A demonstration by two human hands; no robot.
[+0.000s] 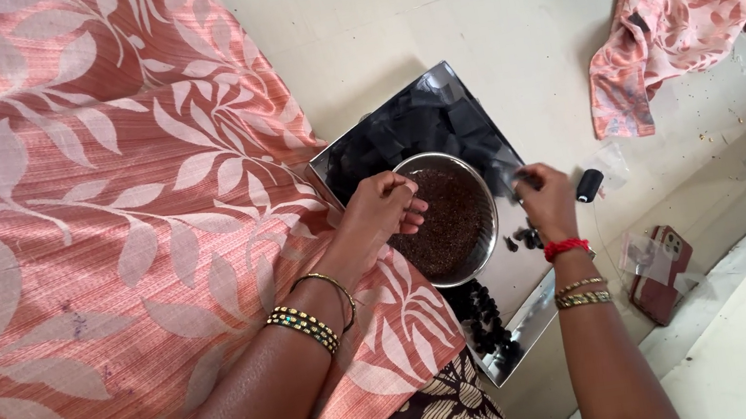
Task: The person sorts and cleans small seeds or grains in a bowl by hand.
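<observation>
The left hand [380, 206], fingers pinched together, dipped into a round steel bowl [449, 218] of dark seeds on a mirrored tray [518, 291] lying diagonally, while the right hand [548, 201] gripped small black pieces [524, 238] above a pale tiled floor [500, 3].

The right hand [549, 201] hides whatever its fingers pinch, and the small dark pieces [486, 316] are too blurred to identify.

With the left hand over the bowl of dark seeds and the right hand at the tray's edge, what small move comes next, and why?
Probably the left hand dips its fingers into the steel bowl for a pinch of dark seeds: they already hang at its rim, while the right hand seems to pinch something small and dark over the steel tray.
</observation>
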